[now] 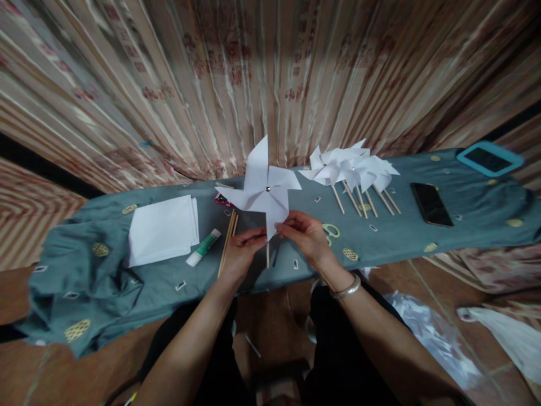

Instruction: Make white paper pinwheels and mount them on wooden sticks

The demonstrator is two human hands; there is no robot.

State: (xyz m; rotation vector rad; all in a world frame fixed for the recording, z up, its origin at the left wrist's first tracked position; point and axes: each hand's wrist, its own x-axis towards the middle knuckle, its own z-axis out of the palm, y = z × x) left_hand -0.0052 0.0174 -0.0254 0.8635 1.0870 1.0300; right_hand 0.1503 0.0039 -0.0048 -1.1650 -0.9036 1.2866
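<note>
Pinwheel [262, 190] of white paper, pinned at centre, held upright above the bench [465, 231].
Four folded blades, intact; thin wooden stick below. Left hand [242, 252] pinches the stick; right hand [305, 234] pinches the lower blade's edge, wrist bearing a bangle [346, 289].

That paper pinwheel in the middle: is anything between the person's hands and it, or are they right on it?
Nothing visible stands between them. The left hand grips the stick just under the white pinwheel, and the right hand pinches the lower tip of its paper. The glue stick and loose sticks lie off to the left on the cloth.
</note>
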